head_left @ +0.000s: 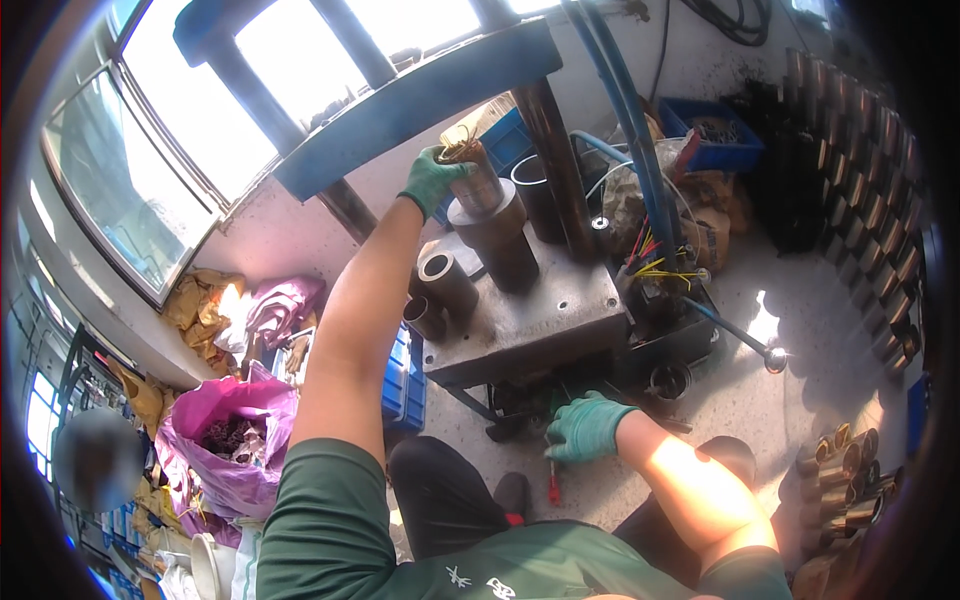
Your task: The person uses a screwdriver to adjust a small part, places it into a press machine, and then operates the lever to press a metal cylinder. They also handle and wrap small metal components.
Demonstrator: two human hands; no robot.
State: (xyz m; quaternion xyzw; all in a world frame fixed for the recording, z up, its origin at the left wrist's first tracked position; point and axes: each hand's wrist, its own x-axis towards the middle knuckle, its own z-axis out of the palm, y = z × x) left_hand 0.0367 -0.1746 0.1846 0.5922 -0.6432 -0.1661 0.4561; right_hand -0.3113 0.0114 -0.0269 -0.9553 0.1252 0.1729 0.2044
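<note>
My left hand (434, 182), in a green glove, is closed around the upper side of a metal cylinder with copper windings (484, 192), which looks like a motor stator. It stands upright on a grey round collar (490, 222) atop a dark cylindrical support on the steel press table (520, 318). My right hand (590, 428), also gloved in green, is low in front of the table with its fingers curled. What it grips, if anything, is hidden. A small red-handled object (554, 486) shows just below it.
The blue press frame (420, 110) spans above the table. Open metal tubes (448, 284) stand on the table's left, and a larger tube (538, 200) behind. A ball-ended lever (774, 360) juts right. Stacked metal cylinders (850, 200) line the right; a purple sack (235, 425) sits left.
</note>
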